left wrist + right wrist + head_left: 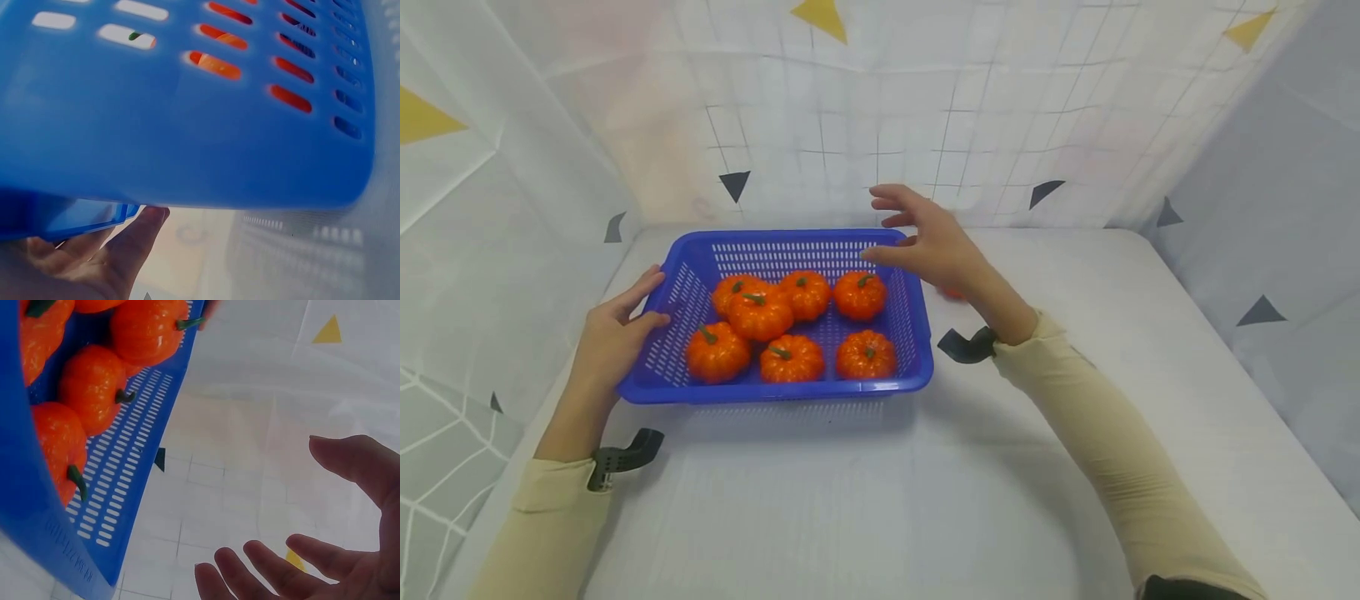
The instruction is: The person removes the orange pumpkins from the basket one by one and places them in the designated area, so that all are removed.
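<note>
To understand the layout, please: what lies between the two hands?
The head view shows the blue basket, holding orange pumpkins, between the left hand and right hand.

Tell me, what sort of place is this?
Probably a little screened-off workspace indoors: pale patterned sheets hang behind and beside a white table, and there's a blue basket of orange pumpkins.

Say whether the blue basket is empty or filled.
Partly filled: the blue basket has seven visible orange pumpkins inside, with bare floor showing between some.
</note>
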`<state>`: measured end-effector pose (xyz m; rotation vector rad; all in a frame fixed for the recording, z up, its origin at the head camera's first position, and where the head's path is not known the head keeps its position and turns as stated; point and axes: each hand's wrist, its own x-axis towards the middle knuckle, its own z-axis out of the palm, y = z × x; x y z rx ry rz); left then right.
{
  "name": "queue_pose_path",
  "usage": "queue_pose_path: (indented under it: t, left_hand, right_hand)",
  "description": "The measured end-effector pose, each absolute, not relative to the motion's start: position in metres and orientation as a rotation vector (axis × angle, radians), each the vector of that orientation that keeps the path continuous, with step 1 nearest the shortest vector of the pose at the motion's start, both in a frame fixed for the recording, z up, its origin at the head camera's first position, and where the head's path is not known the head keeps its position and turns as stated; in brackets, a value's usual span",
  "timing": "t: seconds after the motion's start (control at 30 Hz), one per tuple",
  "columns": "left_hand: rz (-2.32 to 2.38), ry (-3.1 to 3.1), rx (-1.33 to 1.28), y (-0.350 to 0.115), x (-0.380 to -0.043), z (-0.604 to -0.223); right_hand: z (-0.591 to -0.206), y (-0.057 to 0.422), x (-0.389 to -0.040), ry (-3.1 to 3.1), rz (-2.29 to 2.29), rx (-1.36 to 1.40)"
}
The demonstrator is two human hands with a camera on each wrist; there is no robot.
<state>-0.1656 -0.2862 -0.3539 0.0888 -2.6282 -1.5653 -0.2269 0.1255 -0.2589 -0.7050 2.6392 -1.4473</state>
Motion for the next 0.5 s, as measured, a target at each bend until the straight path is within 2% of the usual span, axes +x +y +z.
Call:
queue_pose_path:
  t: [0.5]
  left_hand:
    - [-1.566, -2.631, 0.089, -0.285, -0.164, -0.352]
  right_hand:
    - [-0.257, 0.097, -0.227, 2.618, -1.313, -0.869]
